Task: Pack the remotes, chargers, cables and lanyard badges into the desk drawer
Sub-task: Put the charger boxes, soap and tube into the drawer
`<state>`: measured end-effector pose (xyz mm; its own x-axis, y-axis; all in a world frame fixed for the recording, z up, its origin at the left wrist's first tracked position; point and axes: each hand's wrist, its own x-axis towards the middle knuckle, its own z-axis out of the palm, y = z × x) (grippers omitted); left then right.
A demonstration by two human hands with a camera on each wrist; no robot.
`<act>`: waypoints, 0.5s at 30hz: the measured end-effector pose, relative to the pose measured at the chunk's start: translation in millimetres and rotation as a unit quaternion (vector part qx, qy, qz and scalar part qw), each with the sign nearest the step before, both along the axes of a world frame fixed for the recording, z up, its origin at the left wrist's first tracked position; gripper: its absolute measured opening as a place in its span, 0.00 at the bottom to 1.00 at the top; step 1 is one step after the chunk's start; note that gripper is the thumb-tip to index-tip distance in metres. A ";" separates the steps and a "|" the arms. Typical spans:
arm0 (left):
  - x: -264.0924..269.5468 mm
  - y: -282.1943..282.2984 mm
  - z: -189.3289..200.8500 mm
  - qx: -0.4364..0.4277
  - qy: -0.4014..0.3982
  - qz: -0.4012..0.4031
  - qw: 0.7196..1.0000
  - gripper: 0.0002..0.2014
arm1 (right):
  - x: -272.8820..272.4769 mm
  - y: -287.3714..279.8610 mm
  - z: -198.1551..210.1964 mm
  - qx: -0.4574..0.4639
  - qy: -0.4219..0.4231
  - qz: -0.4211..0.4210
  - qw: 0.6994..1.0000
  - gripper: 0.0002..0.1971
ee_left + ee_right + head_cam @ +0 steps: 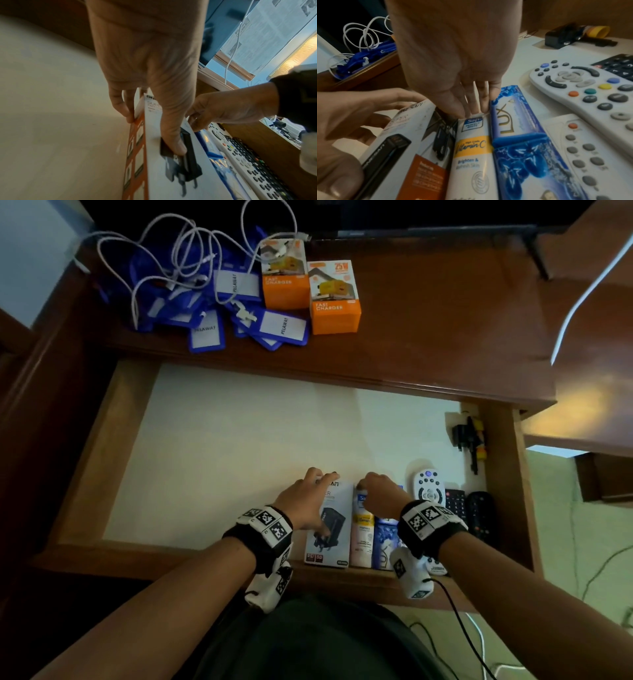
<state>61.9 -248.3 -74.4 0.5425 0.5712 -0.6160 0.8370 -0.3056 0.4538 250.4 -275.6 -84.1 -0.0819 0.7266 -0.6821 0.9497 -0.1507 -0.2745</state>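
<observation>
1. Inside the drawer (85,460), the left hand (301,501) grips a white charger box (330,529); the right hand (380,494) pinches the tube (363,529) beside it.
2. Remotes (428,484) already lie at the drawer's right.
3. Beyond the drawer, orange charger boxes (334,297), cables (178,251) and badges (205,330) wait.

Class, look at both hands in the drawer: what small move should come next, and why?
Probably the left hand slides the white charger box flush against the white cream tube, which the right hand steadies. A gap between them shows in the right wrist view.
</observation>
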 end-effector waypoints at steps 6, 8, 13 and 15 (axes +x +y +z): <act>-2.0 0.9 4.9 0.012 0.016 -0.014 1.000 0.59 | 2.7 0.5 0.4 0.029 0.029 -0.039 0.998 0.16; -4.1 1.7 5.6 0.013 0.014 -0.018 1.000 0.58 | 3.4 3.1 3.5 0.050 0.039 -0.063 0.996 0.17; -9.1 6.9 7.0 0.010 -0.003 -0.005 1.000 0.59 | 1.9 23.9 19.6 0.106 0.058 -0.097 0.988 0.15; -11.6 17.8 11.0 0.002 -0.019 0.017 1.000 0.59 | -0.5 38.2 30.3 0.140 0.072 -0.109 0.981 0.13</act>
